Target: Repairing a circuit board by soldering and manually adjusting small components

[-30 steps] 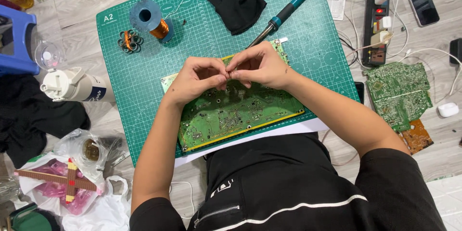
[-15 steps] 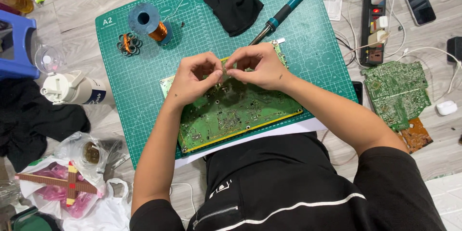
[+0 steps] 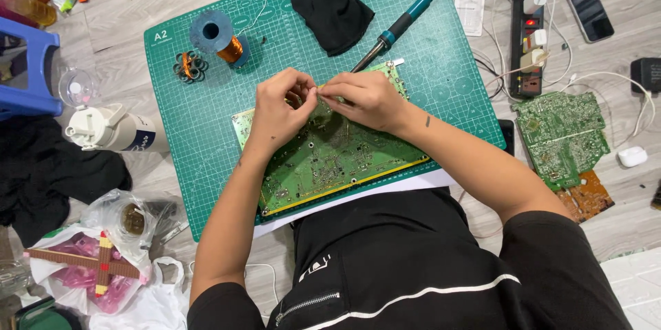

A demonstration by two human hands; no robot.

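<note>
A large green circuit board (image 3: 330, 161) lies on a green cutting mat (image 3: 200, 123). Both my hands hover over the board's far edge with their fingertips meeting. My left hand (image 3: 281, 108) and my right hand (image 3: 366, 99) each pinch the same short thin wire (image 3: 319, 88), which is too small to make out clearly. A soldering iron with a teal handle (image 3: 403, 22) lies on the mat just beyond my right hand, its tip hidden behind that hand.
On the mat sit a copper wire spool (image 3: 219, 35), a small copper coil (image 3: 190, 66) and a black cloth (image 3: 332, 8). A second green board (image 3: 561, 134), a power strip (image 3: 529, 24) and a phone (image 3: 590, 13) are to the right. A white bottle (image 3: 110, 130) and plastic bags (image 3: 103, 261) are to the left.
My two hands have stayed over the board's far edge, fingers still pinched together; they shifted only slightly.
</note>
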